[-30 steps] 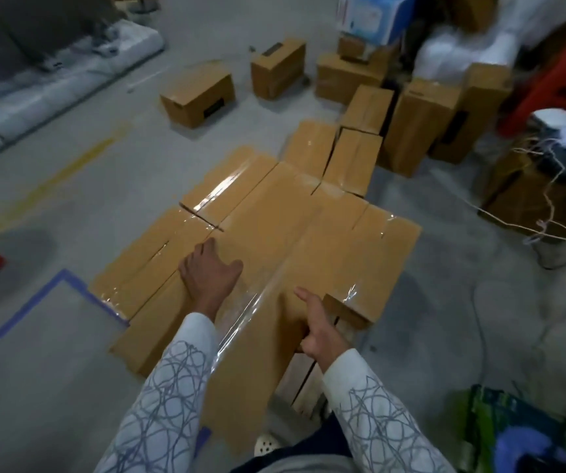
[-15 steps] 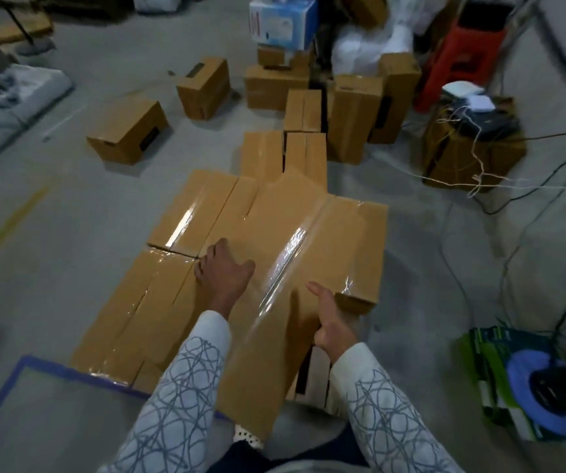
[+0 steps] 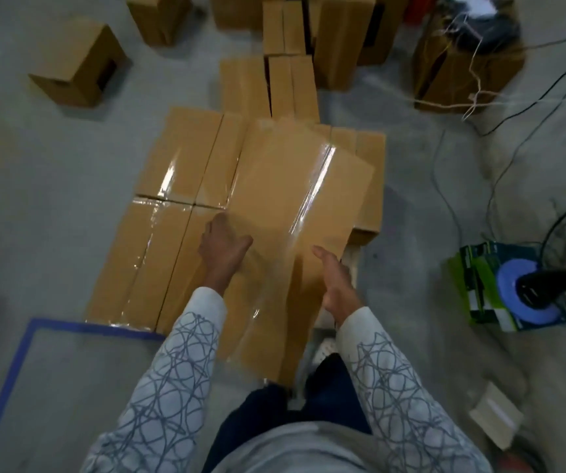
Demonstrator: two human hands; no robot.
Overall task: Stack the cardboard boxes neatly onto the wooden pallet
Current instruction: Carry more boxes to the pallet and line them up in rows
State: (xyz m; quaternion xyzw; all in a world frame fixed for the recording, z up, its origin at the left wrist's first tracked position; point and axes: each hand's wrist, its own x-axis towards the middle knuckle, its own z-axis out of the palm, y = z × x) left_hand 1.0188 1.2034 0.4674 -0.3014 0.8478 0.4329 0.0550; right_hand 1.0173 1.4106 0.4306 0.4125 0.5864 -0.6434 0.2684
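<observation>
The left hand (image 3: 224, 246) gripped the left edge of a long box (image 3: 285, 213), its fingers curled over the side. The right hand (image 3: 338, 285) held the box's right side, thumb on top, its fingers hidden below. The long box lay tilted, its far end resting on the stacked boxes (image 3: 159, 254) and its near end by the person's legs. A pale corner of the wooden pallet (image 3: 350, 257) showed beneath. Loose boxes (image 3: 77, 63) stood on the floor beyond.

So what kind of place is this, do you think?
Probably a warehouse or storeroom: bare concrete floor with a blue tape marking, taped cardboard boxes laid in a layer, and more loose boxes scattered beyond.
</observation>
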